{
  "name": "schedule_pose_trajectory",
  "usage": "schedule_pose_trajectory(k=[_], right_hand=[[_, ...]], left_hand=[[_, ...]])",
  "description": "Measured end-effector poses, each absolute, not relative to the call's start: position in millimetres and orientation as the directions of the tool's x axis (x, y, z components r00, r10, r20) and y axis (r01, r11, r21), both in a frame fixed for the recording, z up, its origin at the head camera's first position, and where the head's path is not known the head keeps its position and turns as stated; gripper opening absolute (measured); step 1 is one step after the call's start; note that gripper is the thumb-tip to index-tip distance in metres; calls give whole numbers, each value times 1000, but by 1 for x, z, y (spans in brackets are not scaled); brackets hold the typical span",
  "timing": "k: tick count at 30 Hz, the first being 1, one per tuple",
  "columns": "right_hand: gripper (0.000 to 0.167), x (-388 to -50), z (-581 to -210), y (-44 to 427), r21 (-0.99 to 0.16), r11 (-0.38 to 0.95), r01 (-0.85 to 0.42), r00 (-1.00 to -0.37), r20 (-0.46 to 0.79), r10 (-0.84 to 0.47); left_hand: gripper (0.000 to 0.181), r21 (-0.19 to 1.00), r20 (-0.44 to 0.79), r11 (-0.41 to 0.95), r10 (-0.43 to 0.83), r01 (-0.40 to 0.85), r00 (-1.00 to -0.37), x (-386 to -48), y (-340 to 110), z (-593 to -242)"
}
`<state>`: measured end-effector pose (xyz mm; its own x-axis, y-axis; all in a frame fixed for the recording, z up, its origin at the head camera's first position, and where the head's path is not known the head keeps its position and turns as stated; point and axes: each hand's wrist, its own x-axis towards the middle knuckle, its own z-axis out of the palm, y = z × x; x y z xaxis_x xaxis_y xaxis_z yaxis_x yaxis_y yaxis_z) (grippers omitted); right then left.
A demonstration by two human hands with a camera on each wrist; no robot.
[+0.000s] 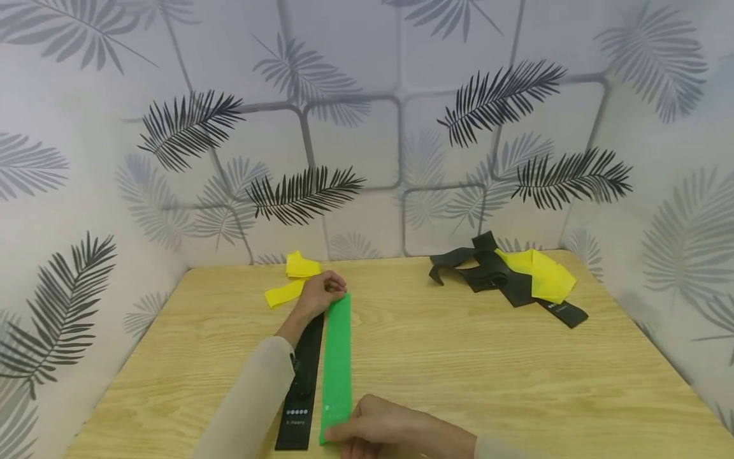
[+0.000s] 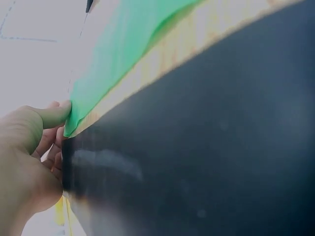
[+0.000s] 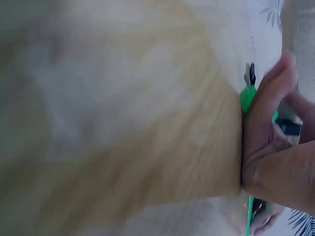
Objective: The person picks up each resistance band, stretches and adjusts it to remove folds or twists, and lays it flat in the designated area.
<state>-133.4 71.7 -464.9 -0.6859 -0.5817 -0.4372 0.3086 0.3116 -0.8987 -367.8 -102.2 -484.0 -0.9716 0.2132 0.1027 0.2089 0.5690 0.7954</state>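
Note:
A flat green band (image 1: 337, 357) lies lengthwise on the table, right beside a black band (image 1: 298, 408) with white dots and lettering at its near end. My left hand (image 1: 320, 294) pinches the far end of the green band; in the left wrist view, the thumb of the left hand (image 2: 29, 157) presses on the green band's tip (image 2: 93, 83), next to the black band (image 2: 197, 137). At the near end my right hand (image 1: 381, 426) pinches the green band's corner between thumb and fingers. The right wrist view shows the right hand (image 3: 278, 142) at the table, the green band partly hidden behind it.
Behind the left hand lies a folded yellow band (image 1: 287, 292). A loose heap of black bands (image 1: 487, 271) and a yellow band (image 1: 545, 275) lies at the back right of the wooden table (image 1: 487, 370). Leaf-patterned walls (image 1: 355, 146) enclose the back and sides.

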Motion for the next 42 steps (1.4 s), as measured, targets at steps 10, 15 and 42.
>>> schedule_pose_trajectory(k=[10,15,42], right_hand=[[58,-134,-467,94,-901,347,262,-513,-434,-740],[57,-135,-468,96,-901,343,265,-484,-432,-761],[54,-135,-469,98,-921,336,195,-473,-389,-791]], left_hand=[[12,757,124,602,248,254,-961,-364,-118,-480],[13,731,206,633,152,255,-967,-367,-140,-472],[56,313,72,947,60,80,-996,-353,-207,-463]])
